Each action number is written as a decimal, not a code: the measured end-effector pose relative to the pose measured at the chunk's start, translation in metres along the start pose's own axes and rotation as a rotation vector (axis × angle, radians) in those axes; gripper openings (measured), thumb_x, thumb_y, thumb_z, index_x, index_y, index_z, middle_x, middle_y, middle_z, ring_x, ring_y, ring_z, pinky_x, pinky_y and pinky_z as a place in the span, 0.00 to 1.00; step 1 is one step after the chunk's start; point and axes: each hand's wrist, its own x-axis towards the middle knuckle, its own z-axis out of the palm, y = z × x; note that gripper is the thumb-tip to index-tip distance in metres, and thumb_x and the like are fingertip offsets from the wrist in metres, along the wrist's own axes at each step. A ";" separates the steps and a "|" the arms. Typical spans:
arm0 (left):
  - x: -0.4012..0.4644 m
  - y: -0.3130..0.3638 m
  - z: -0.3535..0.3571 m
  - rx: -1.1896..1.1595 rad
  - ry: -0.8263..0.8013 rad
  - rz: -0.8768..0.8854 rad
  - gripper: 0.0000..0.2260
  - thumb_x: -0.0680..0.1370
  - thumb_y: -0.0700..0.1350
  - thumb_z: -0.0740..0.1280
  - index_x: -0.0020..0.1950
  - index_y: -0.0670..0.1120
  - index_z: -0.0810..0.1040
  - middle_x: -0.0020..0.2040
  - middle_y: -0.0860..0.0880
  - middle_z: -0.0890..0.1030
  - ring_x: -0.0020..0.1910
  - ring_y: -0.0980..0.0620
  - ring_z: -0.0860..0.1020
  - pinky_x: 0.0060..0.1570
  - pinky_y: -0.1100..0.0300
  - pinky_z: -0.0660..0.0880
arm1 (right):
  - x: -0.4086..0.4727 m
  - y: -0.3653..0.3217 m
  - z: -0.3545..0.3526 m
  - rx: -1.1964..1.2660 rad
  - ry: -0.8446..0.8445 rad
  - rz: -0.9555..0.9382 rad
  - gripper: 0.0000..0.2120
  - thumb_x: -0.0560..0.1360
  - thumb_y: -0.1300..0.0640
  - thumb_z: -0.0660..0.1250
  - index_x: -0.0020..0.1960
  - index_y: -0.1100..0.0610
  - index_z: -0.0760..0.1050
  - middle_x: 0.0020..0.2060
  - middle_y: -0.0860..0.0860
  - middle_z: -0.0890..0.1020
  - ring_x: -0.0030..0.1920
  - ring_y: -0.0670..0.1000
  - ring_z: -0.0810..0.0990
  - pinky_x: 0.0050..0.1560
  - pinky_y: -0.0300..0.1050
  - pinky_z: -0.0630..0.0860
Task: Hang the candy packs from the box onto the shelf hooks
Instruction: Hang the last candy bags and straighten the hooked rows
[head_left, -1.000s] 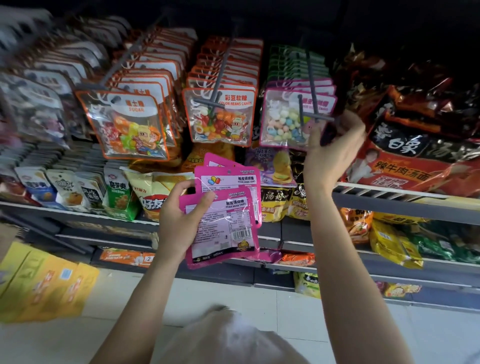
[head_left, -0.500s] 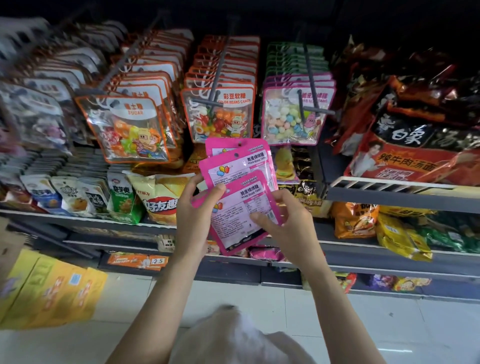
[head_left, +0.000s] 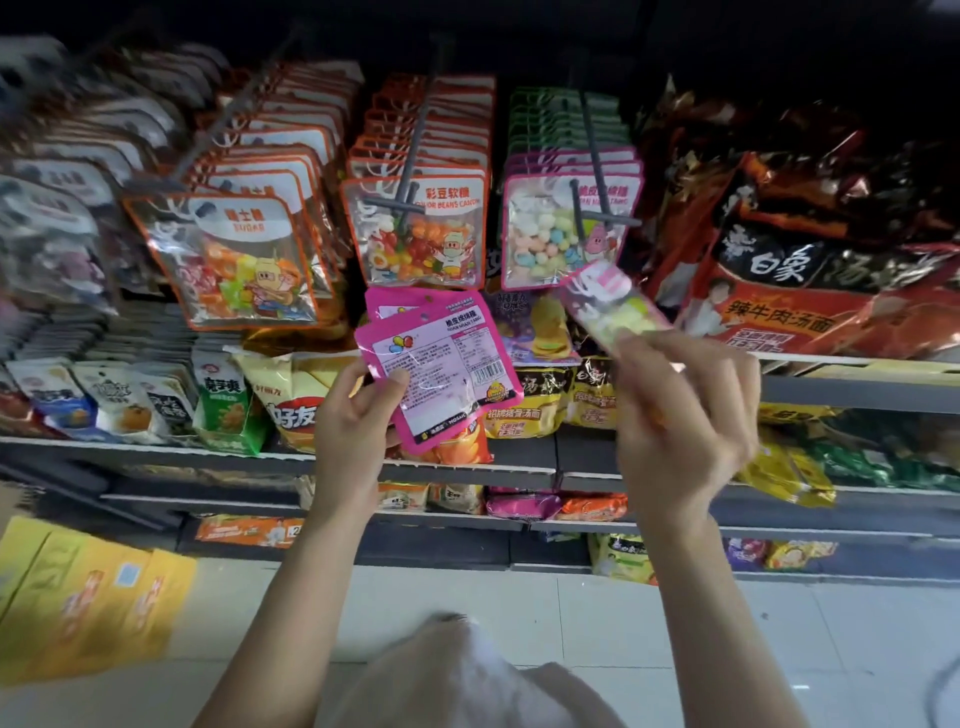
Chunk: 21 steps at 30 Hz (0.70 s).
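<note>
Her left hand pinches the spare pink packs, her right hand one light, crinkly pack, best gripped near its hang-hole.

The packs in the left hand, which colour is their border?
Pink, around a white printed label, on the packs; head view.

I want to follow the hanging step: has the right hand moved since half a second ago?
Yes. The right hand rose up and right, away from the pink packs in the left hand, carrying one pink-edged candy pack toward the grey shelf hook.
</note>
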 end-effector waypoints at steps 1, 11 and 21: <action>-0.001 0.000 0.000 0.001 -0.013 0.001 0.07 0.77 0.44 0.67 0.55 0.51 0.75 0.48 0.52 0.83 0.42 0.58 0.83 0.31 0.66 0.77 | 0.002 0.001 0.006 -0.052 0.035 -0.075 0.07 0.73 0.71 0.71 0.44 0.61 0.84 0.40 0.56 0.82 0.42 0.55 0.73 0.43 0.40 0.71; -0.002 -0.003 -0.008 0.011 -0.055 -0.018 0.10 0.74 0.47 0.69 0.55 0.51 0.77 0.50 0.50 0.84 0.48 0.51 0.83 0.36 0.60 0.81 | 0.000 0.012 0.057 -0.195 -0.065 -0.163 0.15 0.74 0.74 0.66 0.49 0.57 0.85 0.45 0.53 0.82 0.45 0.53 0.70 0.37 0.46 0.73; 0.003 -0.005 -0.007 0.028 -0.092 -0.013 0.08 0.74 0.47 0.69 0.52 0.53 0.78 0.48 0.53 0.84 0.47 0.54 0.84 0.33 0.63 0.79 | -0.009 0.012 0.059 -0.195 -0.105 -0.127 0.23 0.67 0.78 0.66 0.54 0.57 0.84 0.50 0.51 0.76 0.47 0.54 0.71 0.41 0.45 0.73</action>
